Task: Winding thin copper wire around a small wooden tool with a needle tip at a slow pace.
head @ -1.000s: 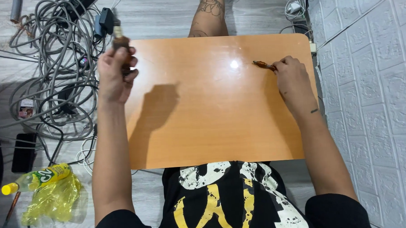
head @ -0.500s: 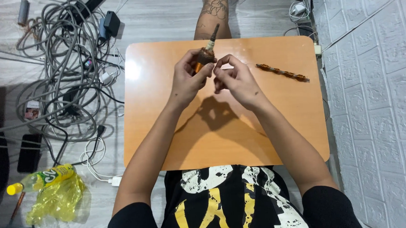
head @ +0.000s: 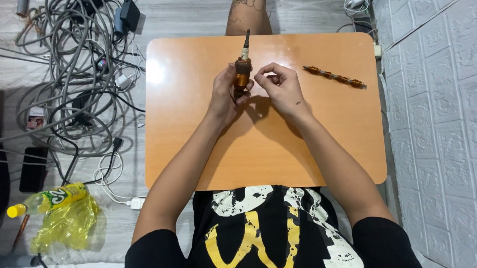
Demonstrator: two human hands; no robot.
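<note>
Near the far edge of the orange desk (head: 260, 154), a copper-coloured handle tool (head: 241, 70) is gripped upright in the left hand (head: 227, 92), fingers wrapped tight around its barrel. The right hand (head: 280, 85) is held just beside it, fingertips (head: 260, 78) pinched together, possibly on something too small to make out. A spiral bit (head: 334, 77) is seen lying toward the desk's far right corner.

Glossy smooth wood table (head: 197, 151); coppery metal tool (head: 241, 73).
</note>
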